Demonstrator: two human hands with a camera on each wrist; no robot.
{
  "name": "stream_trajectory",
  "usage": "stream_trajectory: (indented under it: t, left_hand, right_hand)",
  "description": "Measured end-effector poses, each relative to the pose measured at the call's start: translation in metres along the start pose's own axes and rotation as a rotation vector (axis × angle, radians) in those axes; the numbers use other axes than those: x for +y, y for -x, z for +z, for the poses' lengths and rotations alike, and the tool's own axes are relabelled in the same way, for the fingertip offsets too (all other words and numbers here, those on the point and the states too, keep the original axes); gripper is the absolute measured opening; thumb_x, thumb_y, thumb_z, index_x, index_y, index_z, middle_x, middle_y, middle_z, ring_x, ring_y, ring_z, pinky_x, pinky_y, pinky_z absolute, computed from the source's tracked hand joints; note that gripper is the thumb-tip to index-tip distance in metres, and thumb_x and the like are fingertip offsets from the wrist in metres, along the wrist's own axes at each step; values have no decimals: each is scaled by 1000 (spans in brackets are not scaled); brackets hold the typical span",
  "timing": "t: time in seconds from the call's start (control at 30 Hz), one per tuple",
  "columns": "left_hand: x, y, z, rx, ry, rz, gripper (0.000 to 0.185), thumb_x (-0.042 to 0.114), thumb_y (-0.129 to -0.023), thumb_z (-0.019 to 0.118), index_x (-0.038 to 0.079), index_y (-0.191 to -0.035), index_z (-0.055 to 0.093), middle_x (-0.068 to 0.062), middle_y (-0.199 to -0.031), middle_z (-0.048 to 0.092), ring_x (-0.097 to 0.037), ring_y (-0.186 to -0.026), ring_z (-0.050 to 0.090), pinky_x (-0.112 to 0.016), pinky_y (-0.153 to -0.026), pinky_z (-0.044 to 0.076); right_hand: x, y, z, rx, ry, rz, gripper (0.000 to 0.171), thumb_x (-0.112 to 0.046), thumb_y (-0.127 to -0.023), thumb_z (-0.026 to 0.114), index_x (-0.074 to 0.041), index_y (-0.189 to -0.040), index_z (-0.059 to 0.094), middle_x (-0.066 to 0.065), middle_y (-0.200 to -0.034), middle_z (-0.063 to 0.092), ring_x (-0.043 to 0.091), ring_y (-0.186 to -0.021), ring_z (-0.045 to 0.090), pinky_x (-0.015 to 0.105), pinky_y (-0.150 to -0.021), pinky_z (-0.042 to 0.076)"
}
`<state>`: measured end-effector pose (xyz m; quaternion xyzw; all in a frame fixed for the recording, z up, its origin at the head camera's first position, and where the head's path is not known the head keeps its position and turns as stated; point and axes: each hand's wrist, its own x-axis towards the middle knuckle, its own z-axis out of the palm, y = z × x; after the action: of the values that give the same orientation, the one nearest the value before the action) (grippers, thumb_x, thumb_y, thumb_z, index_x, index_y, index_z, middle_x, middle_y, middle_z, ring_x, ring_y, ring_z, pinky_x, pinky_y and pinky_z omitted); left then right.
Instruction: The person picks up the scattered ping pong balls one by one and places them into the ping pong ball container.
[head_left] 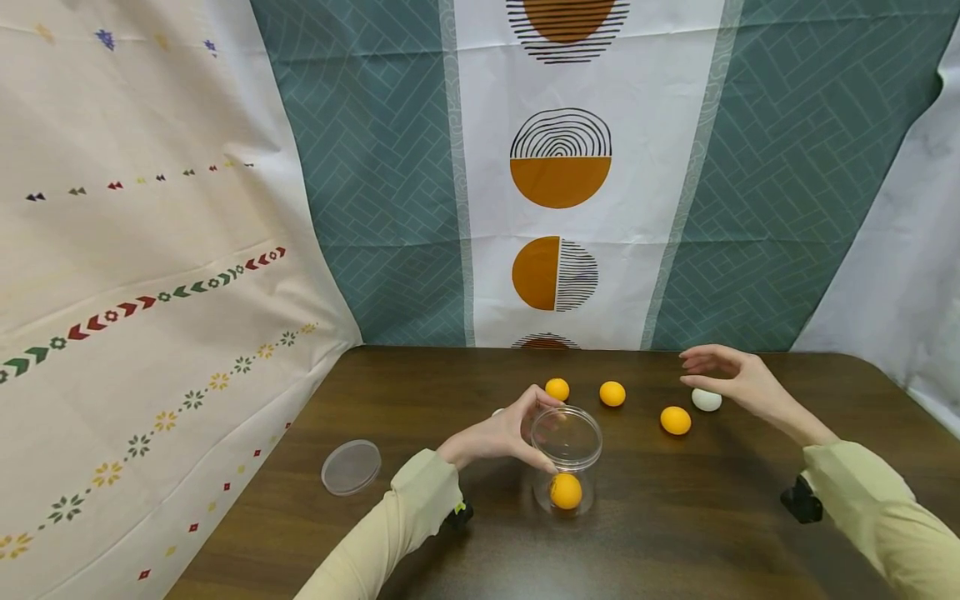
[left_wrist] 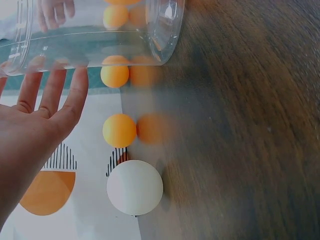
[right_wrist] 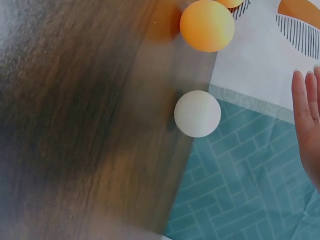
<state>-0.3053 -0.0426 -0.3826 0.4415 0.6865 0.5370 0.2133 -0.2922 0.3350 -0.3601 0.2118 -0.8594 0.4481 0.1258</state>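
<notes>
My left hand (head_left: 510,429) grips a clear plastic jar (head_left: 592,450) round its upper part, thumb on the near side and fingers on the far side. The jar stands upright with its mouth uncovered. Low inside it shows an orange ping-pong ball (head_left: 566,492). To the right, my right hand (head_left: 738,383) hovers with fingers and thumb apart and nothing between them. Beside and below it sits a white ping-pong ball (head_left: 707,400), partly covered by that hand in the head view. Another orange ball (head_left: 676,421) lies just left of the white one.
Farther back on the dark wooden table (head_left: 675,533) rest two orange balls (head_left: 612,394). A second white ball (left_wrist: 135,187) is mostly hidden behind my left hand in the head view. At the left lies a clear round lid (head_left: 351,467). Patterned cloths (head_left: 382,167) hang behind the table.
</notes>
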Motion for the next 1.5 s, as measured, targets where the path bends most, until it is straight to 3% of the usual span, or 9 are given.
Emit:
stream_trajectory:
  t: [0.13,0.3,0.37,0.53,0.63,0.77,0.93,1.23,1.5]
  left_hand:
    - [0,0,0,-4,5,-2,66,1,-71,75,14,-120,34,-6,-120,47,-23,-112,47,-48,-88,39]
    - [21,4,4,-9,1,-14,66,-4,-71,73,4,-122,31,-11,-120,46,-13,-108,49,-43,-88,40]
    - [22,4,4,-10,-1,-18,67,-6,-70,72,1,-122,30,-13,-120,46,-14,-108,49,-44,-88,40]
    - [3,0,1,-17,11,1,68,-6,-70,73,8,-122,32,-18,-123,44,-29,-114,45,-44,-88,40]
    - [0,-1,0,-19,12,11,67,-4,-70,74,10,-121,32,-19,-124,43,-37,-115,41,-40,-87,42]
    - [0,-1,0,-11,2,10,67,-1,-70,75,12,-121,33,-12,-123,46,-34,-114,43,-36,-85,43]
    - [0,-1,0,-3,2,-13,67,1,-70,76,15,-121,34,-4,-121,48,-30,-113,45,-34,-85,43]
    - [0,-1,0,-16,9,4,67,-1,-70,75,15,-120,33,-18,-125,43,-42,-114,39,-41,-86,42]
    - [-1,-1,-1,-7,14,-10,67,2,-70,76,17,-120,34,-19,-126,42,-42,-115,39,-43,-86,42]
  right_hand:
    - [2,1,-1,5,13,6,39,-15,-84,66,-2,-119,54,11,-105,61,21,-95,56,17,-76,39]
    - [8,4,-2,21,15,4,38,-14,-84,66,-2,-118,54,10,-103,62,18,-94,56,16,-75,39]
    - [11,4,-3,30,18,1,37,-14,-84,66,-2,-117,55,13,-103,61,14,-93,56,15,-75,39]
    - [16,5,-5,37,4,-5,36,-11,-84,65,0,-116,55,22,-103,59,7,-90,57,15,-74,41]
    - [18,5,-5,26,-27,-9,36,-9,-85,64,3,-117,53,19,-102,60,9,-89,59,16,-74,43]
    - [21,7,-6,24,-37,-9,35,-8,-85,64,3,-116,53,12,-100,62,10,-89,60,16,-73,43]
    - [25,8,-7,41,-17,-4,34,-9,-84,64,1,-116,54,16,-101,62,7,-89,58,16,-71,44]
    - [27,11,-10,58,16,14,34,-12,-84,65,0,-115,55,3,-100,63,6,-88,57,14,-72,43]
    - [31,12,-11,68,26,11,34,-11,-84,65,0,-114,55,-1,-100,63,4,-87,56,14,-71,43]
